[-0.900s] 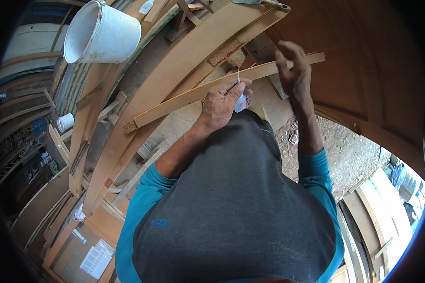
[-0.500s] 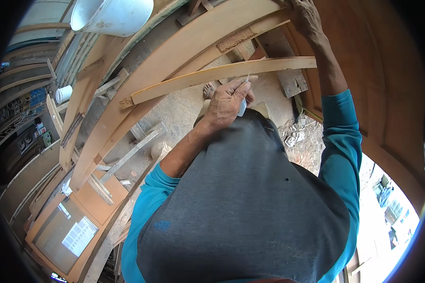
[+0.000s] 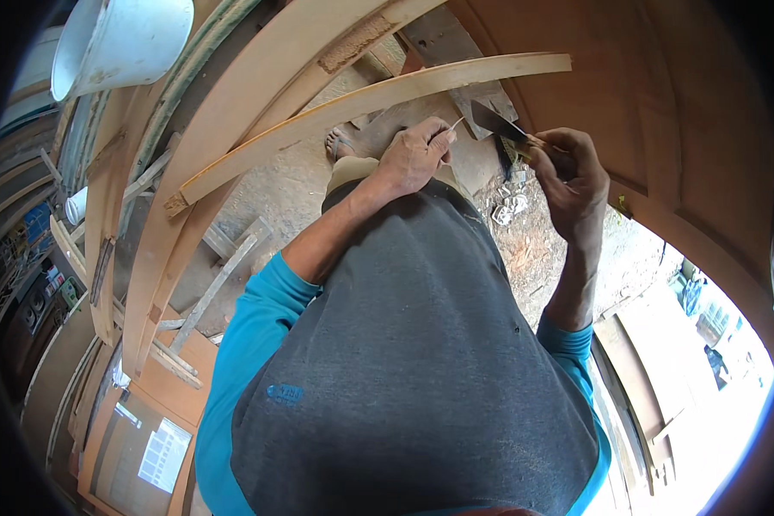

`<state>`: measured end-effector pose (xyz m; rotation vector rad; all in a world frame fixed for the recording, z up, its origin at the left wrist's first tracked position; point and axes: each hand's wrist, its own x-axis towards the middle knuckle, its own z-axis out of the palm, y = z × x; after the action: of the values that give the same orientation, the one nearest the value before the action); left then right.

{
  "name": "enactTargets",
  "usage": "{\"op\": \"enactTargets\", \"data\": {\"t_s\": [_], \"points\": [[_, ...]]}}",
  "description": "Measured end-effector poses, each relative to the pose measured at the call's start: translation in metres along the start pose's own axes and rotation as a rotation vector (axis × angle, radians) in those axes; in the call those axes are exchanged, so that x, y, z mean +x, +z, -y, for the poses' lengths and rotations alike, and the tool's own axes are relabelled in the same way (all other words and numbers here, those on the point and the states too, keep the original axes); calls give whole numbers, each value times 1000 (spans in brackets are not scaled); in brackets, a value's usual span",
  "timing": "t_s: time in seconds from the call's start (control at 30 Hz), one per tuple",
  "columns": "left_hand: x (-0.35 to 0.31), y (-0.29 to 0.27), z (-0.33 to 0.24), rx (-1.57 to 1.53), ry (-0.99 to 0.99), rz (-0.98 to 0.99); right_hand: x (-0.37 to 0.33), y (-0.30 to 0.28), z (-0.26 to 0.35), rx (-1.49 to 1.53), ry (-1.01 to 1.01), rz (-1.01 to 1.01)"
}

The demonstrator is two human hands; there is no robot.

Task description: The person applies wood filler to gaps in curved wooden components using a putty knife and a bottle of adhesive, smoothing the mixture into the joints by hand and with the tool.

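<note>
My left hand (image 3: 415,156) is closed round a small white bottle, mostly hidden now; its thin pale nozzle (image 3: 458,123) sticks out past the fingers. My right hand (image 3: 572,176) grips a putty knife (image 3: 496,122) by its handle, with the dark flat blade pointing left toward the nozzle, apart from it. Just beyond both hands, a long curved wooden strip (image 3: 387,93) lies across wider curved boards (image 3: 224,125). Neither hand touches the strip.
A large wooden panel (image 3: 611,86) stands along the right. A white bucket (image 3: 133,43) sits at the upper left, near a smaller white container (image 3: 76,206). Wooden offcuts (image 3: 224,275) lie on the floor at left, and white scraps (image 3: 509,209) lie beyond my right side.
My right hand has come back from the far upper right and now shows a putty knife. My left hand still holds the bottle, its body now hidden. The view has shifted right.
</note>
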<state>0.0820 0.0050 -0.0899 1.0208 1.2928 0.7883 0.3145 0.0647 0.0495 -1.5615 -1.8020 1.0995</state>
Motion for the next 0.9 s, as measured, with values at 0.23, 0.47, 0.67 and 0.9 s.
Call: {"op": "enactTargets", "data": {"t_s": [0.23,0.47,0.67,0.9], "points": [[14,-1,0,60,-11,51,7,35,1,-137,-79,-239],[14,4,0,19,-34,4,33,57,-29,125,-16,-212],[18,6,2,53,-22,28,24,59,-32,8,-54,-133],[17,3,-6,67,-69,41,20,64,-26,-122,-104,-86]]}}
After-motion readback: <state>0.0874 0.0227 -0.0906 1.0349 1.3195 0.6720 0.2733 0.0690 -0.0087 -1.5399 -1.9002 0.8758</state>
